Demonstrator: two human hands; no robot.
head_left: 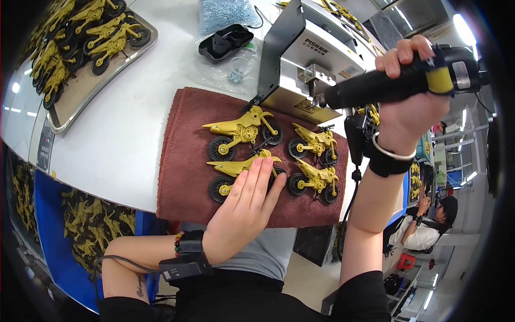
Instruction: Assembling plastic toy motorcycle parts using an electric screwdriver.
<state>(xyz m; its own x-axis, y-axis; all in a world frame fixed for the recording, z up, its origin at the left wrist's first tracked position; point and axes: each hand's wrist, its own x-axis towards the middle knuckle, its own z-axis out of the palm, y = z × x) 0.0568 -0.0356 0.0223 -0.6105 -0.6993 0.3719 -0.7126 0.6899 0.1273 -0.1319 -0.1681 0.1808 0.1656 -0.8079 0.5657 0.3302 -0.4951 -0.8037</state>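
Note:
My right hand [413,115] is raised at the right, wrapped round a black electric screwdriver [370,88]. The screwdriver lies nearly level, its front end at the outlet of a box-shaped screw feeder [332,45]. My left hand [241,198] rests with fingers stretched out over the near-left yellow toy motorcycle [224,168], covering part of its front. Just beyond it lies another toy motorcycle [241,129] on its side. To the right are a far toy motorcycle [316,140] and a near toy motorcycle [320,176]. All have black wheels and lie on a brown towel [179,134].
A metal tray [80,119] piled with toy motorcycles stands far left. Behind the towel are a bag of screws [224,16] and a black dish [225,44]. A blue bin [48,231] of yellow parts sits below the table edge. Another person [424,231] works at the right.

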